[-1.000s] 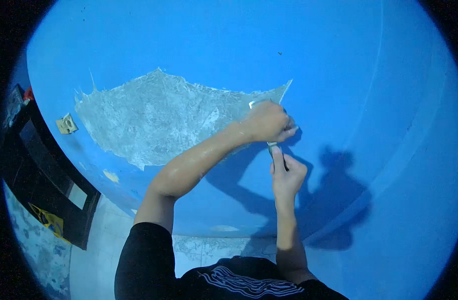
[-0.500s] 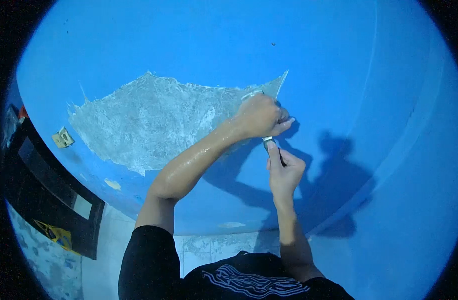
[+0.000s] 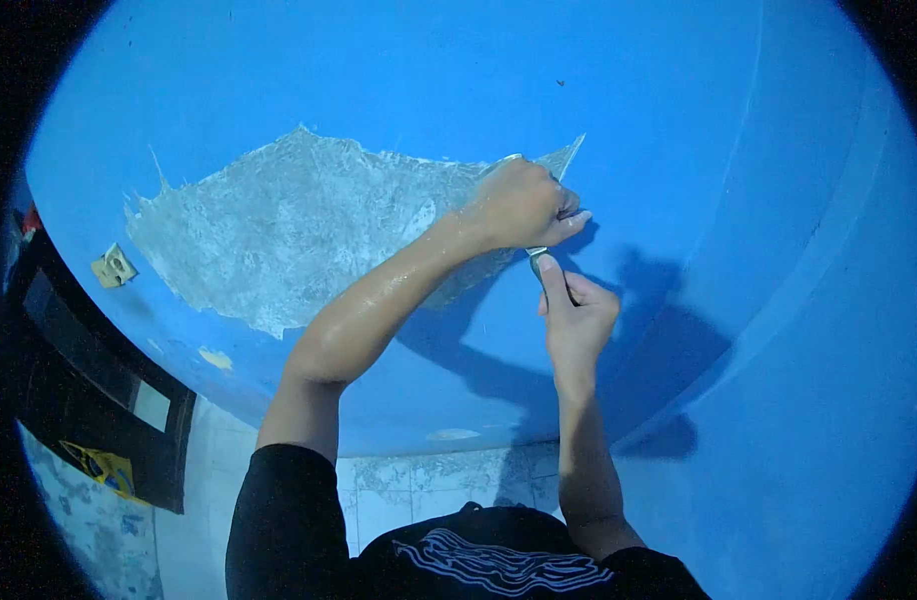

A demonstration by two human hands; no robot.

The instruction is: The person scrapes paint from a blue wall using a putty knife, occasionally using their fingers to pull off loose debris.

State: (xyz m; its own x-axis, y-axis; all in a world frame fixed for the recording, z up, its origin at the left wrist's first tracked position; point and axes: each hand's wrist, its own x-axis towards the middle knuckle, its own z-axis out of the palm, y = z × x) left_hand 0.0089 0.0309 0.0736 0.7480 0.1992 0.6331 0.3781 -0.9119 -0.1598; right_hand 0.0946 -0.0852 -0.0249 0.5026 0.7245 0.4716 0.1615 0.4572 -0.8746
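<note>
A large bare grey patch (image 3: 309, 225) with ragged edges shows on the blue wall (image 3: 429, 70). At the patch's right end, my left hand (image 3: 524, 205) is closed with its fingers curled against the surface; a pale edge shows above the knuckles, but what the fingers hold is hidden. Just below, my right hand (image 3: 581, 325) grips the dark handle of a scraper (image 3: 537, 253), thumb along the handle. A bit of its metal shows, while the rest of the blade is hidden behind my left hand.
A small beige socket plate (image 3: 114, 267) sits on the wall at the left. A dark-framed piece (image 3: 89, 350) and a yellow bag (image 3: 101, 467) are at lower left. Pale tiles (image 3: 419, 492) run below the blue paint, and my shadow falls on the right.
The view has shifted slightly, so the patch sits a little higher and further left. Both hands keep the same closed poses, the right one still on the scraper.
</note>
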